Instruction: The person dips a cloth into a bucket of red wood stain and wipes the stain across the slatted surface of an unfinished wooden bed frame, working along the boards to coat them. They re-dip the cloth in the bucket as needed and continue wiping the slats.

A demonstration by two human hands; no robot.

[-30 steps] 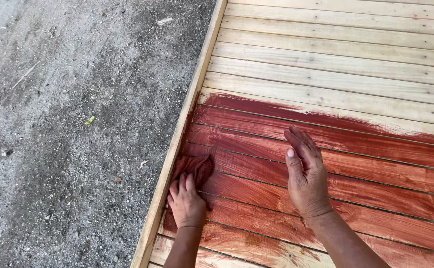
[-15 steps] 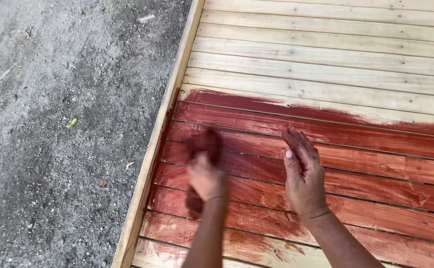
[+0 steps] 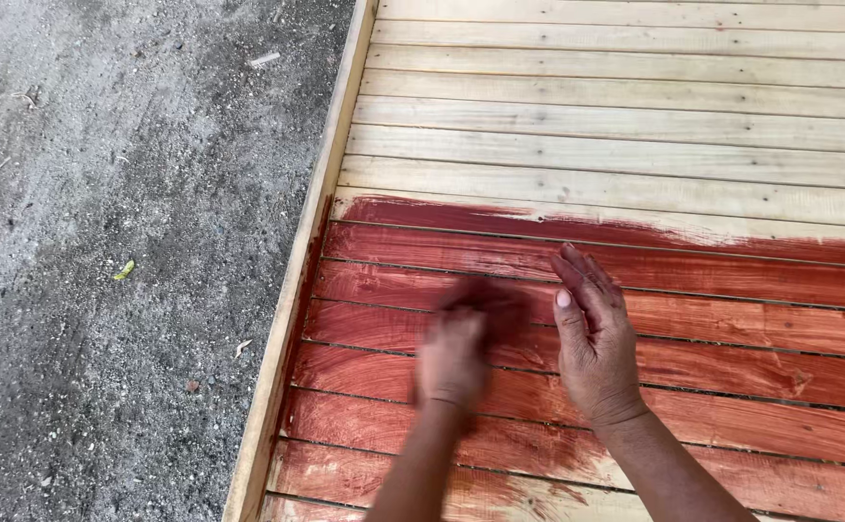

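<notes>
A slatted wooden panel (image 3: 635, 116) lies flat; its near boards are stained red-brown (image 3: 731, 280), the far boards are bare pale wood. My left hand (image 3: 453, 356) is blurred with motion and presses a dark red stained rag (image 3: 488, 302) on the stained boards. To its right, my right hand (image 3: 594, 338) rests flat on the stained boards, fingers together and pointing away from me, holding nothing.
The panel's left frame edge (image 3: 301, 290) runs diagonally from top centre to bottom left. Left of it is grey gravelly ground (image 3: 103, 242) with a small green leaf (image 3: 125, 271) and bits of debris.
My left hand has swept the rag from the panel's left edge rightward, toward my right hand. The right hand has stayed in place. The view has shifted slightly.
</notes>
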